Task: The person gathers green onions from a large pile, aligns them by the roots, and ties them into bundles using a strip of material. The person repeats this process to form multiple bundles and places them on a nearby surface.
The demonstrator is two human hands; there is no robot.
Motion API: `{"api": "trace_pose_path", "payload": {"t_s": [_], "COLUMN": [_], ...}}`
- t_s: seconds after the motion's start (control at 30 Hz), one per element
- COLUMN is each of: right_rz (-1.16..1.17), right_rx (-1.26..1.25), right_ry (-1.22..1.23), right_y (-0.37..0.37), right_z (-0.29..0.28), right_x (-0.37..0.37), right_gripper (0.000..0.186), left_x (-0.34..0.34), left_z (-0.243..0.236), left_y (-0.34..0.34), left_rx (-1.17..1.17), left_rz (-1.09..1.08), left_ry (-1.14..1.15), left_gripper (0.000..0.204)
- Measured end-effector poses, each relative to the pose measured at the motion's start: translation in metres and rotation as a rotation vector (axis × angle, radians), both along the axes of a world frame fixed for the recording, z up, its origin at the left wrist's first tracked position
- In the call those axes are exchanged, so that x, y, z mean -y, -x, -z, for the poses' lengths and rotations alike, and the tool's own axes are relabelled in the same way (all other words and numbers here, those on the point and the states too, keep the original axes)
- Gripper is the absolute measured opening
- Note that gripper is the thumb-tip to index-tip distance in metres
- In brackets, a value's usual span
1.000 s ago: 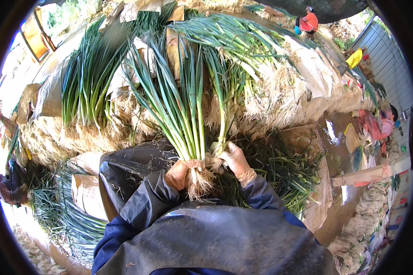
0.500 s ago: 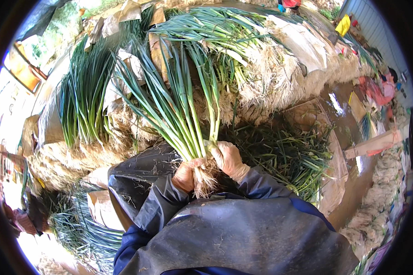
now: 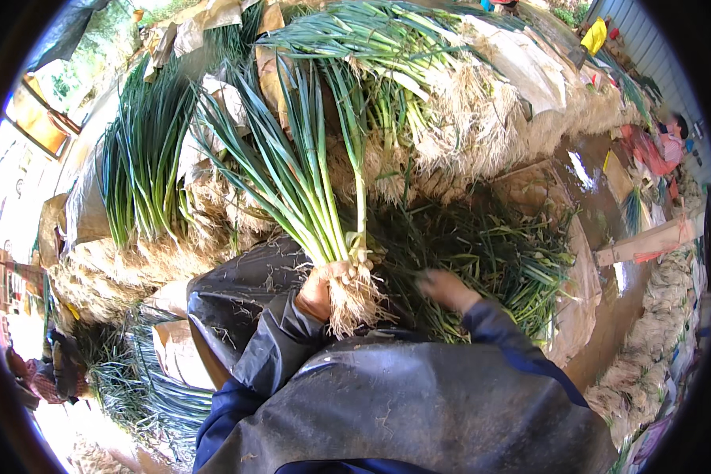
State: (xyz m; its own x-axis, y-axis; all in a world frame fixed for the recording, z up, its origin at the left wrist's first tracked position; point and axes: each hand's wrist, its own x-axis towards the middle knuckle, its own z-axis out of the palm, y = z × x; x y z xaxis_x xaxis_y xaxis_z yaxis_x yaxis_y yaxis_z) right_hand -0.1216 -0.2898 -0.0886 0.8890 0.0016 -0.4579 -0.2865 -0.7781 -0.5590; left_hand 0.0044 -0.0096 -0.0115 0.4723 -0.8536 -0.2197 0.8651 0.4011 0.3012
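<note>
Moved since half a second ago: right hand (image 3: 448, 291), off the stalk bases and out rightward. 
Bunch of onions (image 3: 321, 213), one: in front of the dark apron (image 3: 419, 395), leaves spreading up and away, pale roots hanging below. 
Left hand (image 3: 316, 292): fingers closed around the bunch, just above the roots. 
Right hand: near the leaf heap (image 3: 505, 261), blurred; I cannot tell how far its fingers are open or whether they hold anything. 
Beyond: stacked onions (image 3: 146, 166), roots facing the worker. 
Far right: plank (image 3: 648, 243); another person (image 3: 670, 146).
</note>
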Motion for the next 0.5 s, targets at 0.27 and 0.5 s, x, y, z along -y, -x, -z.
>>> {"api": "trace_pose_path", "payload": {"t_s": [0.27, 0.5], "right_rz": [0.403, 0.479], "right_rx": [0.263, 0.341], "right_ry": [-1.636, -1.428], "right_y": [-0.205, -0.147], "right_z": [-0.063, -0.061], "right_x": [-0.080, -0.102], "right_gripper": [0.047, 0.046], "left_x": [-0.007, -0.003], "left_z": [0.018, 0.020], "left_y": [-0.003, 0.005], "left_rx": [-0.023, 0.176], "left_rz": [0.036, -0.146], "left_ry": [0.054, -0.198], "left_gripper": [0.048, 0.043]}}
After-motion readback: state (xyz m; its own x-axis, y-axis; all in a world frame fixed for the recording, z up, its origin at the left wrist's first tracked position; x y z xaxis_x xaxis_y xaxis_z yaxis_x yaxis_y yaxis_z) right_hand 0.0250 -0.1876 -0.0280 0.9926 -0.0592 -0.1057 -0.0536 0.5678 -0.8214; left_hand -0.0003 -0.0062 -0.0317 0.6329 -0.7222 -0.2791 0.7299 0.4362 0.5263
